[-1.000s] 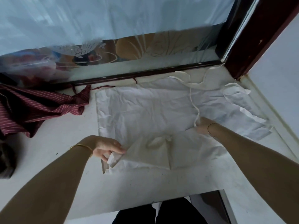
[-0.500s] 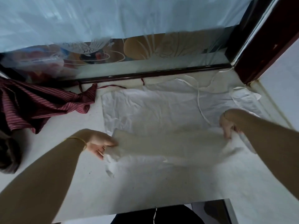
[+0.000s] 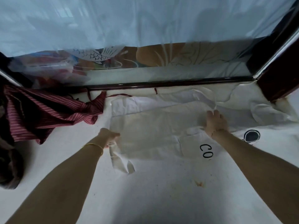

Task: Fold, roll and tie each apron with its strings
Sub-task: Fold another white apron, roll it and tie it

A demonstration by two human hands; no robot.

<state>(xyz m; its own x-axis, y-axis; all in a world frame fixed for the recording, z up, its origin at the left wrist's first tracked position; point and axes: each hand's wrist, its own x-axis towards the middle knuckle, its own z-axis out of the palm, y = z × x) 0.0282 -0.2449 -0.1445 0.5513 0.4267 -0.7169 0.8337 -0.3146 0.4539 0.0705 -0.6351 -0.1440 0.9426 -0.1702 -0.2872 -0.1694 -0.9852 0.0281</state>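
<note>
While the white apron lies spread on the counter with its near part folded over the rest, I'd call this the first fold being set; the left hand pinches the cloth at the fold's left edge, as far as I can tell from this angle; the right hand lies flat on it, fingers straight, pressing just beside a string. Next move probably wants smoothing, another fold, then rolling; the striped apron sits crumpled off to the left.
</note>
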